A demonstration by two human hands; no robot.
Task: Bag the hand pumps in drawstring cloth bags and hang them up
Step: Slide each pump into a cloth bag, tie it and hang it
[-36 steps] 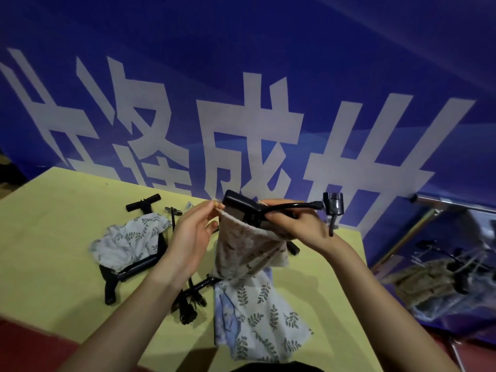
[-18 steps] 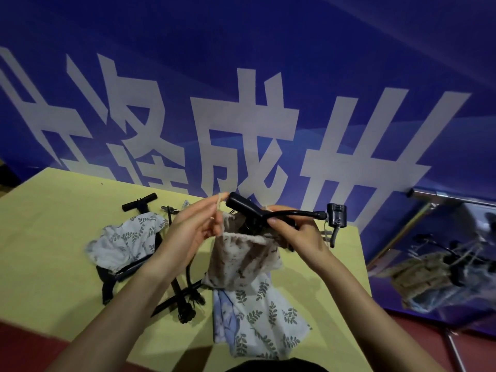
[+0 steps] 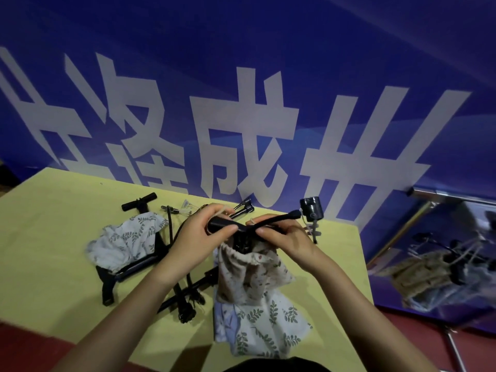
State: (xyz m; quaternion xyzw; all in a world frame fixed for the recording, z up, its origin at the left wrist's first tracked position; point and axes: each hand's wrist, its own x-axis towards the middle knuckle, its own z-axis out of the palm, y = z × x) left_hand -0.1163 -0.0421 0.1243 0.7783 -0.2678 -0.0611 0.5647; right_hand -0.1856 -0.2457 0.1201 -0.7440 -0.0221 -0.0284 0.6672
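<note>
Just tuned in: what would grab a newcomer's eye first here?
The huge white characters on the blue banner behind the yellow table. Then, mid-frame, the left hand and right hand gripping a black hand pump sticking out of a beige drawstring bag.

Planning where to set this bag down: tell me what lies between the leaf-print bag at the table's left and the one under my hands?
Head view: black pump parts lie on the yellow table between the left bag and the near bag.

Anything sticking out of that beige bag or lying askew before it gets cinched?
Yes: the pump handle and hose still stick out above the beige bag mouth, gripped by left hand and right hand.
</note>
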